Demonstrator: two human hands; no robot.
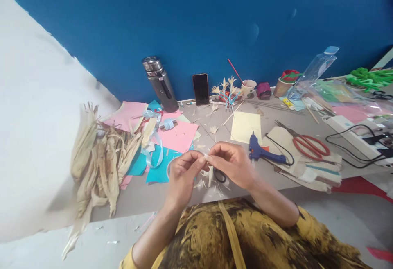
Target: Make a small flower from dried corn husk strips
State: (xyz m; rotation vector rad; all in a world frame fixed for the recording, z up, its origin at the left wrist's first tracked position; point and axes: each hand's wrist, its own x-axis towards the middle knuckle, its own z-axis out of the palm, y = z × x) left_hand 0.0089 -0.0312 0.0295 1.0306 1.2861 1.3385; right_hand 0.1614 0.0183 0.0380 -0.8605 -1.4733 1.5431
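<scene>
My left hand [184, 172] and my right hand [233, 164] meet above the table's front part, fingertips pinched together. Between them is a small whitish piece [205, 155], mostly hidden by the fingers; its exact kind is unclear. Below the hands lie pale husk scraps [209, 177] and a dark ring-shaped handle [220, 175], partly covered. Just beyond, a small husk flower [214, 130] rests on the table. Farther back stands a cluster of husk flowers [227, 87] with blue-wrapped stems. A blue glue gun [264, 153] is to the right of my right hand.
Dried corn husks [102, 162] are heaped at left, near pink paper [181, 135] and a thermos [161, 84]. A phone [201, 89] leans on the wall. Red-handled scissors [310, 146] lie on work gloves [319, 170] at right, before a power strip [353, 138] with cables.
</scene>
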